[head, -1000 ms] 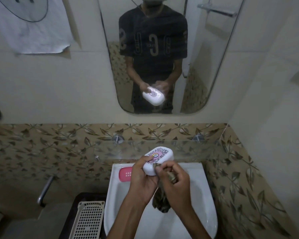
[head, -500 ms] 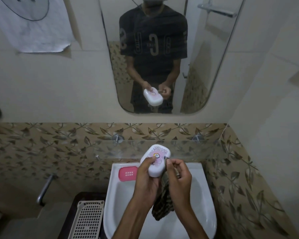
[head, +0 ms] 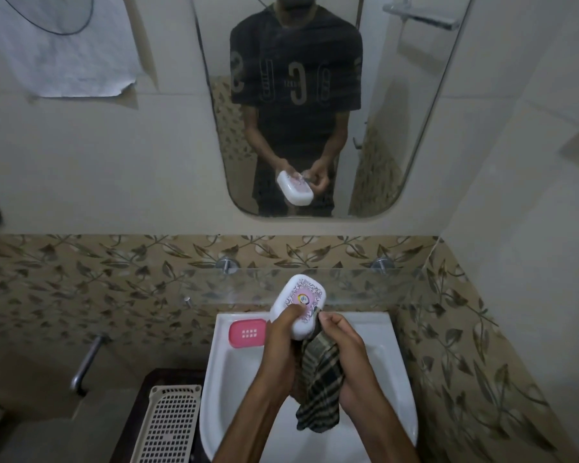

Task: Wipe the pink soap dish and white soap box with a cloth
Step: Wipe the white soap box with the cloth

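My left hand (head: 281,335) grips the white soap box (head: 298,300), which has a pink patterned lid and is tilted up over the back of the sink. My right hand (head: 340,342) holds a dark checked cloth (head: 318,389) pressed against the box's right side; the cloth hangs down between my wrists. The pink soap dish (head: 247,334) lies on the sink's back left corner, just left of my left hand.
The white sink (head: 385,355) is below my hands. A glass shelf (head: 365,285) runs above it under a wall mirror (head: 398,128). A white perforated basket (head: 168,426) stands at lower left, beside a metal tap (head: 87,359) on the wall.
The soap box has turned more upright and its lid now faces me. My right hand has slid down its right side with the cloth, which hangs lower.
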`<state>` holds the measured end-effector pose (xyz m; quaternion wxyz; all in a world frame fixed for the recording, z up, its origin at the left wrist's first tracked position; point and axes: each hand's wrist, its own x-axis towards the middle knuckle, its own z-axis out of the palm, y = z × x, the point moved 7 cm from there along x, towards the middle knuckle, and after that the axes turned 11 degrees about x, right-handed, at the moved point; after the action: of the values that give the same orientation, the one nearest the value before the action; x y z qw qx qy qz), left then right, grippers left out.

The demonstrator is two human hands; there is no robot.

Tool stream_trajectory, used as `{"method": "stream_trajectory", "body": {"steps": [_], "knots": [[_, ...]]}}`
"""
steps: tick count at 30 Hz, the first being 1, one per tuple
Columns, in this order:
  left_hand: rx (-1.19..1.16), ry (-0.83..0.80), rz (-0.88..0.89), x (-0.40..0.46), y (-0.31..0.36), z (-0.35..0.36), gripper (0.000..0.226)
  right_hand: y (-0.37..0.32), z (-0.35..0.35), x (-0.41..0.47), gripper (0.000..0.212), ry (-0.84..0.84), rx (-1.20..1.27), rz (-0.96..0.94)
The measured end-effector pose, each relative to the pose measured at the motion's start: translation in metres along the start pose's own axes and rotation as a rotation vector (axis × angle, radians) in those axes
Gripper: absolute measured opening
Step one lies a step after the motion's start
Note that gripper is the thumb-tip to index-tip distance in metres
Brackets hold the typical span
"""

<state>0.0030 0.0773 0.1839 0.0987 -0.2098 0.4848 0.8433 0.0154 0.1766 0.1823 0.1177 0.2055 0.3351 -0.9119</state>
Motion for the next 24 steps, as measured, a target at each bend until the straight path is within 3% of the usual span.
{"method": "stream_trajectory", "body": {"steps": [4,9,14,18,21,24], "knots": [[-0.086,-0.077,-0.026,-0.008,-0.004,0.003,0.038,0.003,0.008,0.001,0.028,-0.074,0.101,0.03],[-0.436,-0.256,-0.166,-0.011,0.003,-0.008,0.047,-0.021,0.015,-0.001,0.03,-0.123,0.002,0.02],[-0.305,-0.234,-0.257,-0.006,0.016,-0.004,0.037,-0.029,0.027,-0.011,0.024,-0.267,-0.213,0.053],[-0.378,-0.117,-0.255,0.0,0.023,-0.001,0.012,-0.036,0.021,-0.016,0.025,-0.165,-0.413,-0.211],[-0.548,-0.059,-0.247,0.004,0.021,0.0,0.016,-0.027,0.011,-0.022,0.023,-0.097,-0.43,-0.349],[-0.566,0.009,-0.221,0.008,0.023,-0.003,0.016,-0.026,0.013,-0.031,0.018,-0.12,-0.504,-0.546]]}}
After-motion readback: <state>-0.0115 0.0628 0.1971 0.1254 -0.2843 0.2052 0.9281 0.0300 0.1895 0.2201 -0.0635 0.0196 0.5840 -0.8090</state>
